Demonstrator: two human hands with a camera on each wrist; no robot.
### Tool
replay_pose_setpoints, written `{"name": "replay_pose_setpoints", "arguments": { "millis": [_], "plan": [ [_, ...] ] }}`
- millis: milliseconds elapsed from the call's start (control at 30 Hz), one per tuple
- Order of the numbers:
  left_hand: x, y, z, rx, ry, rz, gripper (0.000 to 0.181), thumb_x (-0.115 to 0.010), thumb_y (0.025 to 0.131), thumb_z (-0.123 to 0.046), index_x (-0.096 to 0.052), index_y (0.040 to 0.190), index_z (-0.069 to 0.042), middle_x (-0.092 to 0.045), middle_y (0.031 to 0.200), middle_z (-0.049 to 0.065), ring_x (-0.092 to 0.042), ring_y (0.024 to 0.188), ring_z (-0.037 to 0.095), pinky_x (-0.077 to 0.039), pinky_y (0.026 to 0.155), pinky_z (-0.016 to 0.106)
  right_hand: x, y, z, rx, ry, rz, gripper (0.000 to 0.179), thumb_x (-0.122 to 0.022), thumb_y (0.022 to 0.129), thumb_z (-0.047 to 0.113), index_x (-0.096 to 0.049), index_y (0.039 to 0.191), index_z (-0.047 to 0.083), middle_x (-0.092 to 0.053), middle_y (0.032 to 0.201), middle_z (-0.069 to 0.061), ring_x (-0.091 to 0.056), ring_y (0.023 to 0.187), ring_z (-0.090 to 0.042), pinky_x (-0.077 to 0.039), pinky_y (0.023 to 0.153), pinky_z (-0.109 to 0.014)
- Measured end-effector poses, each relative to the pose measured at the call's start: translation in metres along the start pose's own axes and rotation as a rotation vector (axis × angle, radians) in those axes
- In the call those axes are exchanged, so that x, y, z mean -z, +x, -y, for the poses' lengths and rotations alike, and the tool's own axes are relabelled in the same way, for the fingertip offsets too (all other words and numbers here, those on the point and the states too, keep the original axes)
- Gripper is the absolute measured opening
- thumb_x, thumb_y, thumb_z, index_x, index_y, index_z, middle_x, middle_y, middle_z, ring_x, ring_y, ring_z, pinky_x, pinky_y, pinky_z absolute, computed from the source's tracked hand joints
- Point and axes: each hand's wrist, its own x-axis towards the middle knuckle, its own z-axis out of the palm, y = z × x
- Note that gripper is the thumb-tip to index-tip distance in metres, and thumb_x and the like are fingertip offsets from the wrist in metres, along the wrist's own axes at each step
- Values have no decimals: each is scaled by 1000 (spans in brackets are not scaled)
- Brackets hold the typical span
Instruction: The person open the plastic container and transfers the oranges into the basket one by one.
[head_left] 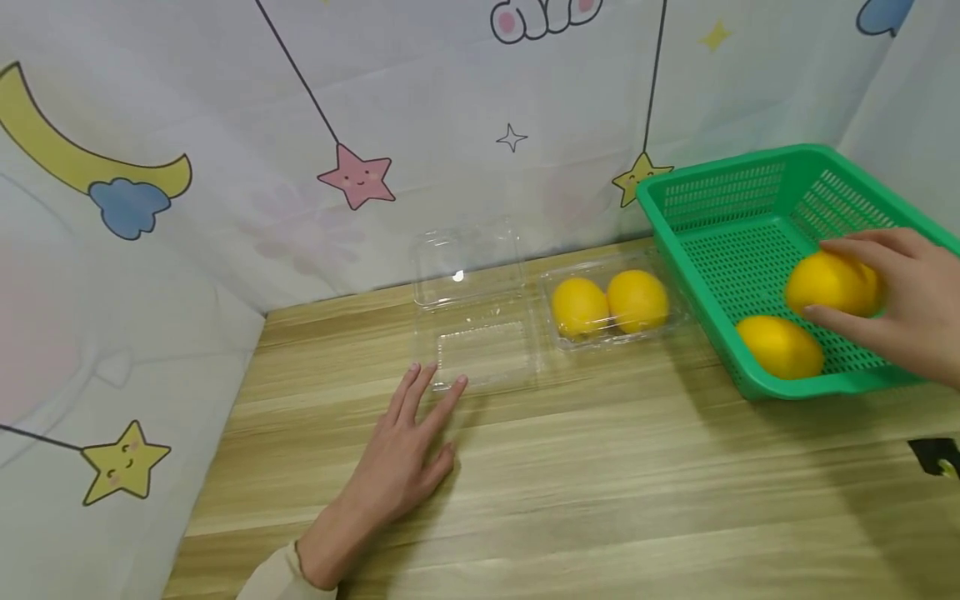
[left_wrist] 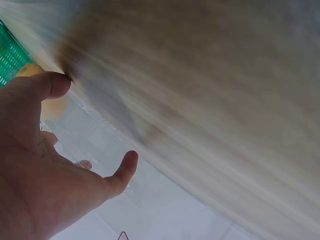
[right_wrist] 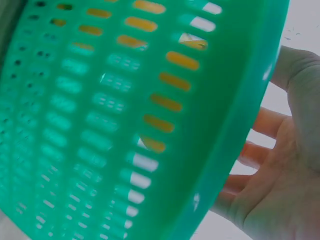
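Observation:
In the head view my right hand (head_left: 911, 292) grips a lemon (head_left: 828, 283) between thumb and fingers, over the green plastic basket (head_left: 693, 292). Another lemon (head_left: 780, 348) lies inside the basket at its near left corner. My left hand (head_left: 401, 454) has its fingers spread, fingertips right at the front edge of a transparent plastic clamshell box (head_left: 487, 379) with its lid raised at the back. The left wrist view shows the left hand's thumb (left_wrist: 60, 85) and little finger wide apart. From the right wrist, the basket wall (right_wrist: 220, 125) hides most of the held lemon.
A second transparent box (head_left: 551, 333) beside the basket contains two lemons (head_left: 609, 304). Behind the wooden table (head_left: 570, 475) hangs a white curtain (head_left: 450, 108) printed with stars. A small black item (head_left: 933, 456) lies at the right edge.

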Motion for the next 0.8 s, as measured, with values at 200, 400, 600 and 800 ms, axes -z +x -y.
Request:
{"name": "replay_pose_setpoints", "arguments": {
  "millis": [200,400,600,800],
  "plan": [
    [1,0,0,-1,1,3,83,-78,90,-19,-42,164,-20,-31,167,26,-26,157,48,-39,116,67,-3,-9,-11,-25,10,16,59,-76,95,24,-54,136,-14,-46,136,-41,-45,117,-60,-41,83,-68],
    [3,1,0,-2,4,-1,83,-78,90,-19,-42,165,-21,-31,167,26,-25,157,47,-41,114,68,-7,-15,-21,-55,29,21,60,-78,94,23,-55,135,-15,-47,133,-42,-44,119,-59,-39,79,-60],
    [1,2,-1,-9,-2,-5,82,-78,90,-19,-43,164,-19,-32,167,27,-26,157,48,-39,117,67,-8,-22,-26,-152,-19,95,64,-74,98,30,-50,134,-18,-43,129,-46,-44,112,-61,-40,74,-61],
    [-1,1,-1,-6,-6,-8,82,-78,90,-19,-42,164,-20,-32,167,26,-25,157,47,-40,116,67,-6,-24,-27,-236,-40,162,69,-72,100,37,-46,132,-20,-42,122,-50,-44,105,-62,-43,76,-67]
  ]
}}
